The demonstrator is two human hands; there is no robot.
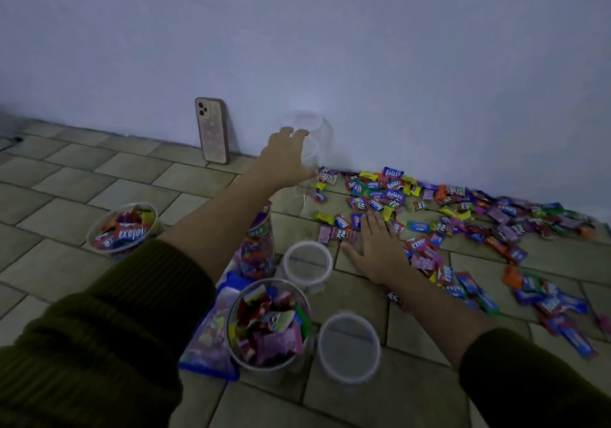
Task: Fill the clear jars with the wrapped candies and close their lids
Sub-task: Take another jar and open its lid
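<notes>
Your left hand (287, 158) is curled over the empty clear jar (309, 133) by the wall (363, 47); your right hand (380, 250) lies flat, fingers straight, at the near edge of the loose candies (463, 216). Suggest: set the jar upright just beside the pile, mouth up, then scoop with the right. The jar is blurred and see-through, so I can't tell its tilt or where its mouth faces. The two white-rimmed rounds (348, 348) could be lids or empty jars. The tall jar (259, 249) is partly behind your forearm.
</notes>
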